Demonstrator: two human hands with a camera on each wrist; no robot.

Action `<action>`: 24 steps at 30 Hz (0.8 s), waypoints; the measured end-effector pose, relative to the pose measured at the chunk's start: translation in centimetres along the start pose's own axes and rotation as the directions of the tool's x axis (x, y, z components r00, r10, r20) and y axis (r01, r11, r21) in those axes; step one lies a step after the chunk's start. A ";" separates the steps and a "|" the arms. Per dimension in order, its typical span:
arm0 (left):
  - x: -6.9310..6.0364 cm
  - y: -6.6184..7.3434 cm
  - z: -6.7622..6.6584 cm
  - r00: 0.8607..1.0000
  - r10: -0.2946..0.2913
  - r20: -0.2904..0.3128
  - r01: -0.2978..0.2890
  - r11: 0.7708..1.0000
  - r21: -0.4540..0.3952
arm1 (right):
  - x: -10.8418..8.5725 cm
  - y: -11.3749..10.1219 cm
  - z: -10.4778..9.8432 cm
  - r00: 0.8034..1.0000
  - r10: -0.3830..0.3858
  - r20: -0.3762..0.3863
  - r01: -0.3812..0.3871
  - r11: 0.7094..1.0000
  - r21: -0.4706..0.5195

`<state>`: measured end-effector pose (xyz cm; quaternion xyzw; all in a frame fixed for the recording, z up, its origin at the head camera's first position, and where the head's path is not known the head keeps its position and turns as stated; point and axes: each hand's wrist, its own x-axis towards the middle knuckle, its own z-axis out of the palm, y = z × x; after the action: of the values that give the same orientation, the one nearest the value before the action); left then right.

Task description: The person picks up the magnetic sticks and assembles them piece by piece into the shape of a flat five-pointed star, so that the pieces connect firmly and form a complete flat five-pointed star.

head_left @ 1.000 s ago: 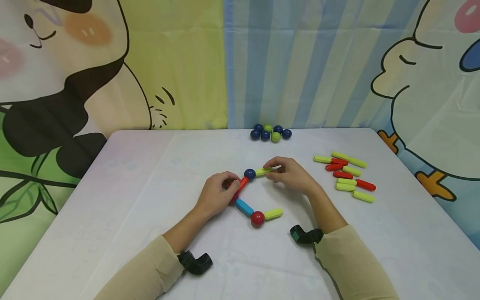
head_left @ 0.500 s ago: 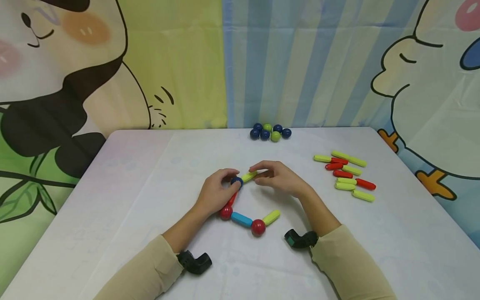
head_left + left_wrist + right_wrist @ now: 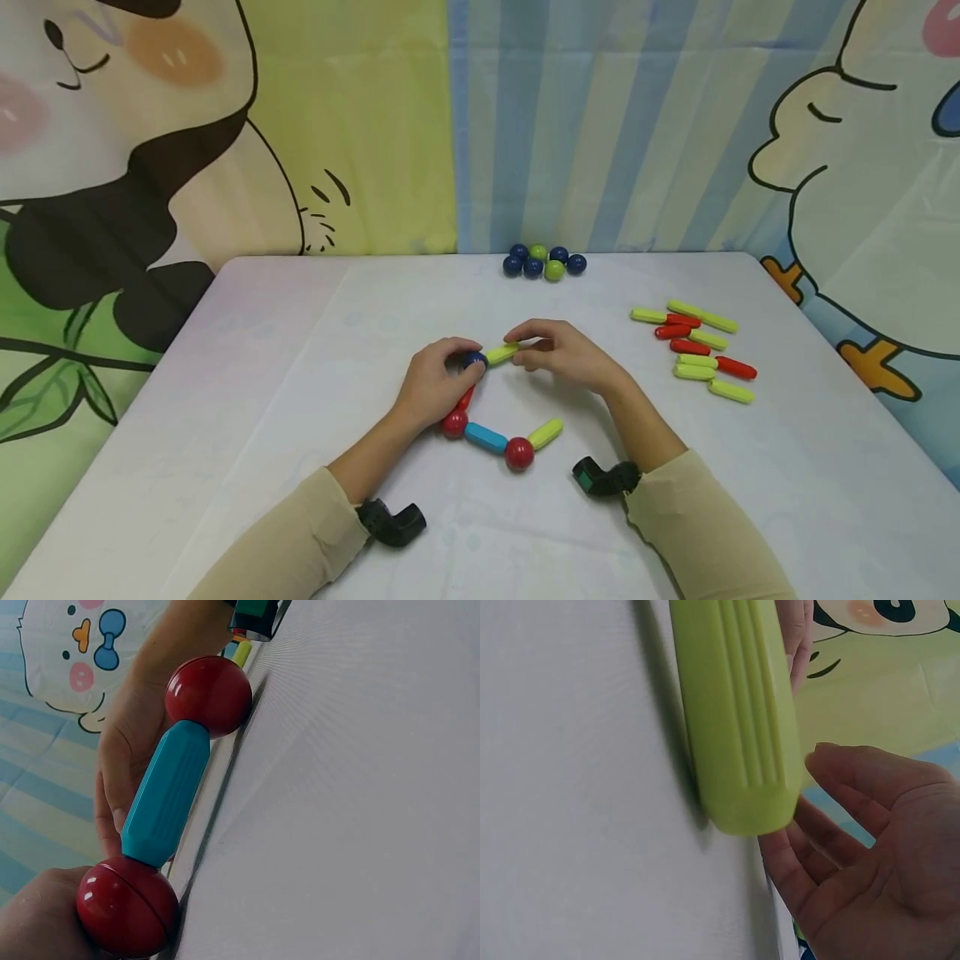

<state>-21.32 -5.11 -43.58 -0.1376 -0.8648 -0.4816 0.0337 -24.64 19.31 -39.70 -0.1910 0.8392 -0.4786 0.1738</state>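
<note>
A bent chain of magnetic balls and rods lies on the table. At its far end my left hand [image 3: 435,383] grips the dark blue ball [image 3: 474,359] between thumb and fingers. My right hand [image 3: 566,354] pinches the free end of the yellow-green rod [image 3: 500,354] joined to that ball. Partly behind my left hand, a red rod [image 3: 465,398] runs down to a red ball [image 3: 454,423]. From there a blue rod [image 3: 166,795] leads to the other red ball [image 3: 519,454]. Another yellow-green rod [image 3: 739,712] sticks out from it, near my right wrist.
Several dark blue and green balls [image 3: 533,267] are grouped at the table's back edge. Several loose yellow-green and red rods [image 3: 690,346] lie to the right. A printed cloth [image 3: 600,125] hangs behind the white table [image 3: 262,375].
My left hand has shifted from the red rod and ball to the blue ball. The held rod and my right hand moved left, while the red balls swung nearer to me.
</note>
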 end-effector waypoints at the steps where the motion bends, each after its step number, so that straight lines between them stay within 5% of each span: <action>1: 0.0 0.0 0.0 1.000 0.001 -0.006 -0.001 1.000 0.000 | 0.0 0.0 -0.1 1.000 0.003 -0.004 -0.003 1.000 0.008; 7: 0.0 -0.1 0.0 1.000 -0.008 -0.025 0.008 1.000 -0.008 | 0.2 0.6 -0.8 0.984 0.086 -0.158 -0.081 0.996 0.037; 12: 0.0 0.0 0.0 0.999 -0.004 -0.053 0.003 1.000 -0.010 | 1.0 1.6 -1.4 0.906 0.158 -0.394 -0.122 0.986 0.114; 16: 0.1 -0.1 0.0 0.995 -0.012 -0.104 0.011 1.000 -0.009 | 1.8 2.4 -1.9 0.842 0.169 -0.512 -0.103 0.982 0.156; 24: 0.7 -0.5 -0.2 0.988 -0.008 -0.156 0.012 1.000 0.021 | 3.7 3.5 -3.0 0.793 0.167 -0.586 -0.126 0.986 0.111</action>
<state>-22.11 -5.39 -43.74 -0.0947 -0.8655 -0.4815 0.1003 -29.76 21.37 -41.76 0.0393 0.8474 -0.5268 -0.0542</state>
